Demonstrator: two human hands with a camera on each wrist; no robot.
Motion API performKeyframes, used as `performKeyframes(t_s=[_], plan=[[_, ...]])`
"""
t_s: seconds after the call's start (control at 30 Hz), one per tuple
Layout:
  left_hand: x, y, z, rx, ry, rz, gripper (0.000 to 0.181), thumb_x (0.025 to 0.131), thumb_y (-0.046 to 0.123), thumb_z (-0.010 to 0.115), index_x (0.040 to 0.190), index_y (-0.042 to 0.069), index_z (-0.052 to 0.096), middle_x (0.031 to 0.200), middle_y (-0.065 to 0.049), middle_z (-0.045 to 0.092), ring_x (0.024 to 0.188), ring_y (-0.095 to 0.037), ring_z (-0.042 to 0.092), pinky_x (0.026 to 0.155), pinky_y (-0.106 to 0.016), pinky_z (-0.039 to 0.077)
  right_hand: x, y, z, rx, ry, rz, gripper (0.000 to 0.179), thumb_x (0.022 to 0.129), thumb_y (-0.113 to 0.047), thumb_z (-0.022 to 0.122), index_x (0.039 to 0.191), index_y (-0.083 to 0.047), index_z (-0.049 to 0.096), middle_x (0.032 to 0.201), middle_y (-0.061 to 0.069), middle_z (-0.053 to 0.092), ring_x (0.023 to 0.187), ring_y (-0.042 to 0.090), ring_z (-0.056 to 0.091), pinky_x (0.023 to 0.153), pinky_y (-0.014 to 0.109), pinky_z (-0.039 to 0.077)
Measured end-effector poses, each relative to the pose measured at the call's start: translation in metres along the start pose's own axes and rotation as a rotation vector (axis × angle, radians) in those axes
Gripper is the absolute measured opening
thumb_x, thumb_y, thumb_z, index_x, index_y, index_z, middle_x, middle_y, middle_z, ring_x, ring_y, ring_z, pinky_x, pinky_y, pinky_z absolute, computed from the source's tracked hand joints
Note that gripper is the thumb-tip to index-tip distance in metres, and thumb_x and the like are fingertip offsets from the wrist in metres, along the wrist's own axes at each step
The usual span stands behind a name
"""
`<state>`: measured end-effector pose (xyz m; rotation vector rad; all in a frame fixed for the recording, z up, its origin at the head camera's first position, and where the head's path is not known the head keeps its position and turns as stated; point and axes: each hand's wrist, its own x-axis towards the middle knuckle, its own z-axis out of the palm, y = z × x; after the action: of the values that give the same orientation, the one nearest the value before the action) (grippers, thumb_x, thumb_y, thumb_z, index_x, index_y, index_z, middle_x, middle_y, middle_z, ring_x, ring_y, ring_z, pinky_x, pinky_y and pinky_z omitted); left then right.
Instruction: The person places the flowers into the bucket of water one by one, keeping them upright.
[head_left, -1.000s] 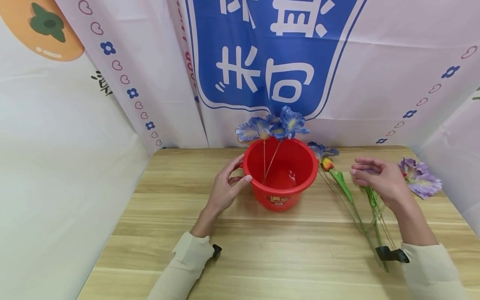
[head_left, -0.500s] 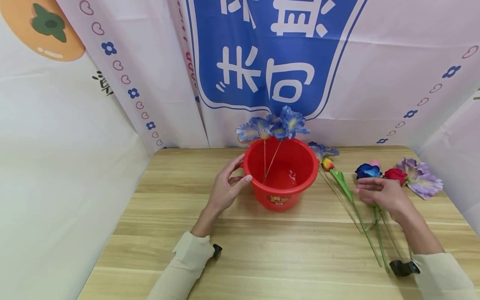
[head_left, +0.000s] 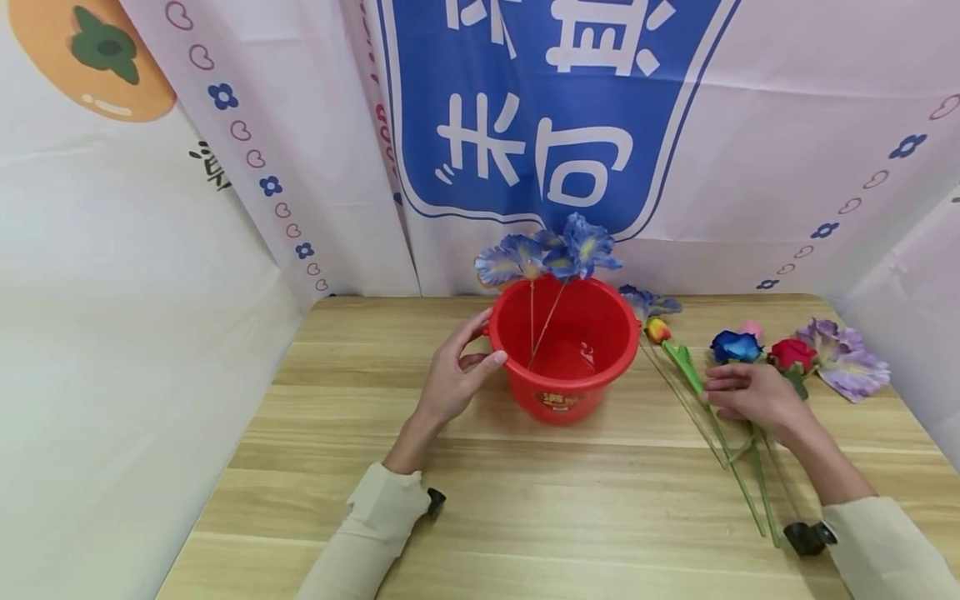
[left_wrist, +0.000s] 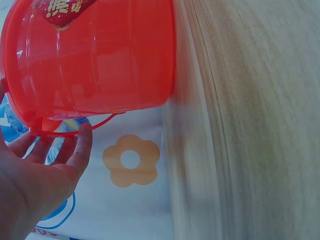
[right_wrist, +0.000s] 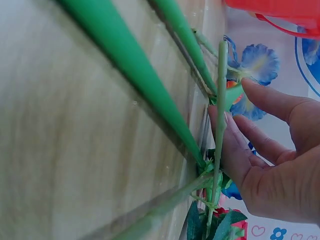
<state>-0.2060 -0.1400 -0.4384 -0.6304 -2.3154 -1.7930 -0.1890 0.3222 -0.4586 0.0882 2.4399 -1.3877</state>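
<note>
A red bucket (head_left: pixel 558 404) stands upright on the wooden table, with blue artificial flowers (head_left: pixel 588 246) leaning on thin stems inside it. My left hand (head_left: pixel 448 379) grips its left side, thumb on the rim; in the left wrist view the fingers (left_wrist: pixel 82 150) touch the handle. To the right, my right hand (head_left: pixel 761 402) hovers low over the stems, thumb and fingers apart, holding nothing I can see. Near its fingertips runs the green stem (head_left: pixel 738 487) of a yellow-red tulip (head_left: pixel 657 330). A blue rose (head_left: pixel 737 346) and red rose (head_left: pixel 792 354) lie just beyond the hand.
A purple flower (head_left: pixel 847 367) lies at the table's right, and a pink bloom (head_left: pixel 752 328) shows behind the blue rose. Another blue flower (head_left: pixel 651 302) lies beside the bucket at the back. A printed cloth (head_left: pixel 697 192) hangs behind the table.
My right hand has come down and toward me off the blooms to the stems, uncovering the blue and red roses. The left hand and bucket stay in place.
</note>
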Motion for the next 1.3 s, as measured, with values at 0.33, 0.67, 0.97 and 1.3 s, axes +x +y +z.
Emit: performKeyframes(t_s=[0.33,0.67,0.97,1.3], plan=[[0.0,0.001,0.0,-0.002,0.0,-0.001,0.067,0.099,0.022,0.076,0.161,0.019,0.05,0.157,-0.007,0.058,0.142,-0.033,0.058,0.1,-0.057,0.063,0.003,-0.003,0.012,-0.135,0.052,-0.021,0.059,0.099,-0.014,0.077,0.144,0.015,0.054,0.128,0.03,0.072,0.083,0.008,0.076,0.071,0.03,0.067],[-0.001,-0.001,0.001,0.002,0.0,-0.016,0.066,0.1,0.028,0.076,0.161,0.023,0.05,0.156,0.0,0.059,0.141,-0.027,0.059,0.1,-0.047,0.064,0.002,-0.008,0.016,-0.176,0.093,-0.062,0.049,0.098,-0.01,0.077,0.137,0.014,0.061,0.116,0.027,0.076,0.079,0.014,0.077,0.066,0.031,0.066],[0.0,0.001,0.001,-0.007,-0.001,-0.017,0.067,0.1,0.022,0.076,0.161,0.022,0.05,0.157,-0.003,0.058,0.142,-0.029,0.058,0.101,-0.054,0.063,-0.01,-0.018,0.002,-0.14,0.154,-0.073,0.048,0.102,-0.012,0.071,0.142,0.013,0.059,0.125,0.032,0.071,0.08,0.013,0.078,0.071,0.034,0.068],[0.0,-0.001,0.0,0.008,0.003,-0.019,0.066,0.1,0.027,0.076,0.161,0.024,0.05,0.155,-0.002,0.06,0.141,-0.028,0.058,0.101,-0.05,0.063,-0.019,-0.03,-0.017,0.008,0.281,-0.159,0.055,0.102,-0.006,0.071,0.148,0.016,0.05,0.105,-0.014,0.071,0.085,-0.007,0.071,0.076,0.029,0.067]])
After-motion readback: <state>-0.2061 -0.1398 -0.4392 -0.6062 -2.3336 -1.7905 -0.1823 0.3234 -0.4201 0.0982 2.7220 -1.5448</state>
